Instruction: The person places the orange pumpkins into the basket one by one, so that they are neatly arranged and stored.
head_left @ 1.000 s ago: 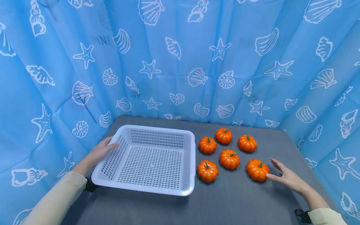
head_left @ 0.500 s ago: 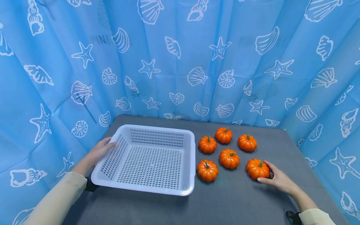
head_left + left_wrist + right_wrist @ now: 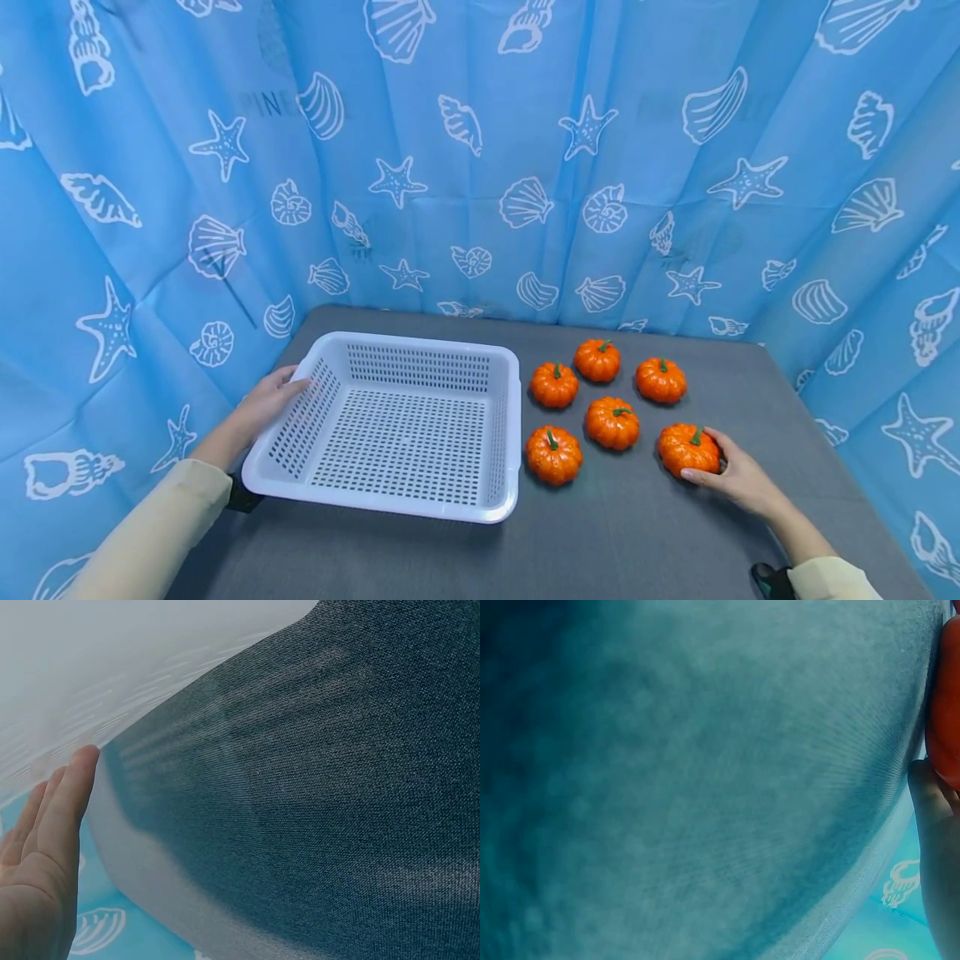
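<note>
A white plastic basket (image 3: 405, 507) with slotted walls is at the left of the dark grey table. My left hand (image 3: 272, 407) holds its left rim, thumb over the edge; in the left wrist view the fingers (image 3: 60, 817) lie nearly straight along the basket's outer wall (image 3: 150, 645). On the right, my right hand (image 3: 738, 479) grips a small orange pumpkin (image 3: 686, 447) with a green stem. Its thumb is at the front and its fingers go round the right side, partly hidden. The pumpkin (image 3: 946, 705) shows only at the right wrist view's edge.
Several more orange pumpkins lie between the basket and my right hand, among them one at the front (image 3: 553, 456), one in the middle (image 3: 611, 423) and one at the back (image 3: 660, 381). A blue shell-patterned curtain (image 3: 480, 167) surrounds the table (image 3: 585, 542).
My right hand has moved left onto the nearest pumpkin, and its thumb and fingers have closed round it. The left hand has stayed on the basket.
</note>
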The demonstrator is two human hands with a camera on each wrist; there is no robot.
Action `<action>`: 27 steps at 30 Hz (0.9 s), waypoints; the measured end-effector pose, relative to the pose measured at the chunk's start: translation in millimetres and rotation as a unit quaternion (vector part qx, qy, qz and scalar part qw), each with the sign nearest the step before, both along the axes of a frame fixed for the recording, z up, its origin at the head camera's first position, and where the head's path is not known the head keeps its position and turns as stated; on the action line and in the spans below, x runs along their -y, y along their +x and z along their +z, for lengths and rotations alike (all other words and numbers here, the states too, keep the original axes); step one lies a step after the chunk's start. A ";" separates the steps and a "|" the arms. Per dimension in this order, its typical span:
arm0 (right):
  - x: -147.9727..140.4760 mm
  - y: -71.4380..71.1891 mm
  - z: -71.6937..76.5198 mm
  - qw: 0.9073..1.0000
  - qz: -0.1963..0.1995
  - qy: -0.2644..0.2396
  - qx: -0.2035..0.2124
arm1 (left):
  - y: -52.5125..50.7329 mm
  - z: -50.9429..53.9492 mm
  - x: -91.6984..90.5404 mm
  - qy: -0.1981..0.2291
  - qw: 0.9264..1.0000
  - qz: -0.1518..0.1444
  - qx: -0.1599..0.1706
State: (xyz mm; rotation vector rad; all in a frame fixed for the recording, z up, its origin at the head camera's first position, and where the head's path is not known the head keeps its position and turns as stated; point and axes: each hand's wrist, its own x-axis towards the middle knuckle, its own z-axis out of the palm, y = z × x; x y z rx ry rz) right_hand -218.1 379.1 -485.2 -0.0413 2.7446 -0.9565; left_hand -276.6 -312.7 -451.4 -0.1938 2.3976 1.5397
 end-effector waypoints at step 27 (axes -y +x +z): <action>-2.0 -1.0 -4.4 1.000 -0.018 0.007 0.009 | 1.0 -5.4 3.0 -0.005 1.000 -0.001 -0.010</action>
